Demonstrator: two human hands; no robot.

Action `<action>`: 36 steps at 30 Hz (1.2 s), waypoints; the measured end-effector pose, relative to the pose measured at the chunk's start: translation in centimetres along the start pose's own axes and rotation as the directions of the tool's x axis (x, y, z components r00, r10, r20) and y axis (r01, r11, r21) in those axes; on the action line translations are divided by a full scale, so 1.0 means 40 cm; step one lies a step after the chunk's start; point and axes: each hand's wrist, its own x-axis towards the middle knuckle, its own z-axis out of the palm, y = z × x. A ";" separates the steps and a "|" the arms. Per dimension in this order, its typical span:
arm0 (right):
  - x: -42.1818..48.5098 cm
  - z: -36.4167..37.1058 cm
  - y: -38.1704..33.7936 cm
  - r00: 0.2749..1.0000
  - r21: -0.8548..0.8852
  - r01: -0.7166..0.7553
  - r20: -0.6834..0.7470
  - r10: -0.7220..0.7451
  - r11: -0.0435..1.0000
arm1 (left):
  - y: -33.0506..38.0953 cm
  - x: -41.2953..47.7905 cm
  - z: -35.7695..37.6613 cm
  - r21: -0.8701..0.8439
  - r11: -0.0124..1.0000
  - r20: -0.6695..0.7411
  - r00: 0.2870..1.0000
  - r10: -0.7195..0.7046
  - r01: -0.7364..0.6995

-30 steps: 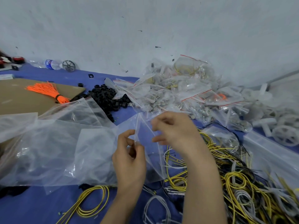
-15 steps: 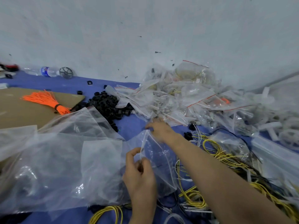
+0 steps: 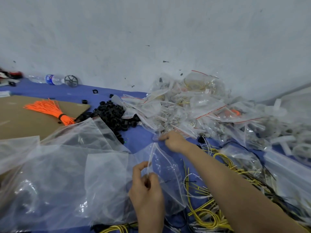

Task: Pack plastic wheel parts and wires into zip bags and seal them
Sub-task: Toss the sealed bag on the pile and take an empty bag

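My left hand (image 3: 146, 190) pinches the top edge of an empty clear zip bag (image 3: 163, 167), holding it upright over the blue table. My right hand (image 3: 174, 142) is stretched forward to the front edge of the pile of filled zip bags (image 3: 193, 111). Its fingers are closed on a bit of clear plastic there. What is in that plastic I cannot make out. Yellow, white and black wires (image 3: 210, 214) lie tangled under my right forearm. A heap of small black plastic parts (image 3: 112, 115) sits behind the bag. White wheel parts (image 3: 301, 148) lie at the far right.
Large clear bags (image 3: 50, 174) cover the left foreground. Behind them a cardboard sheet (image 3: 25, 121) carries an orange wire bundle (image 3: 55, 110). A water bottle (image 3: 48, 79) and a black spoked wheel (image 3: 71, 80) lie against the wall.
My right hand let go of the zip bag and reached forward to the pile of filled bags. My left hand kept its hold on the bag's edge.
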 end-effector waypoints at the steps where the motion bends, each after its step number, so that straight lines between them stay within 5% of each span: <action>1: -0.013 -0.009 0.000 1.000 -0.005 -0.010 0.022 0.010 1.000 | 0.000 0.000 0.001 0.003 1.000 -0.001 1.000 -0.004 0.005; 5: -0.088 -0.055 0.004 0.998 0.056 -0.029 0.057 0.026 0.998 | 0.003 0.001 0.004 -0.011 1.000 0.001 1.000 -0.014 0.014; 8: -0.164 -0.111 -0.003 0.992 0.320 0.024 -0.122 0.016 0.947 | 0.008 0.000 0.001 -0.007 1.000 0.014 1.000 0.003 -0.003; 11: -0.240 -0.188 -0.019 0.925 0.711 0.217 -0.369 0.093 0.669 | 0.016 -0.002 0.000 0.014 0.999 0.031 0.998 0.045 -0.046; 14: -0.299 -0.255 -0.027 0.904 0.902 0.337 -0.390 0.175 0.271 | 0.021 -0.007 -0.004 0.038 0.996 0.039 0.996 0.074 -0.076; 16: -0.325 -0.265 -0.025 0.905 0.928 0.360 -0.373 0.206 0.100 | 0.021 -0.009 -0.006 0.051 0.994 0.038 0.995 0.092 -0.094; 19: -0.352 -0.219 0.009 0.891 0.931 0.271 -0.339 0.301 0.245 | 0.023 -0.015 -0.005 0.065 0.992 0.057 0.993 0.107 -0.111; 21: -0.368 -0.168 0.050 0.899 0.836 0.146 -0.335 0.283 0.529 | 0.023 -0.019 -0.005 0.068 0.991 0.070 0.991 0.113 -0.117; 24: -0.392 -0.115 0.101 0.939 0.335 -0.009 -0.322 0.124 0.942 | 0.025 -0.021 -0.005 0.072 0.988 0.082 0.989 0.127 -0.133; 26: -0.409 -0.099 0.111 0.976 0.056 -0.023 -0.217 0.035 0.998 | 0.027 -0.021 -0.003 0.077 0.986 0.089 0.986 0.138 -0.145; 30: -0.426 -0.066 0.120 0.997 -0.242 0.067 0.054 -0.055 0.968 | 0.028 -0.028 -0.004 0.077 0.984 0.112 0.982 0.154 -0.163; 36: -0.423 -0.081 0.126 0.973 -0.120 0.110 -0.190 -0.132 0.987 | 0.038 -0.037 -0.004 0.077 0.979 0.132 0.976 0.176 -0.187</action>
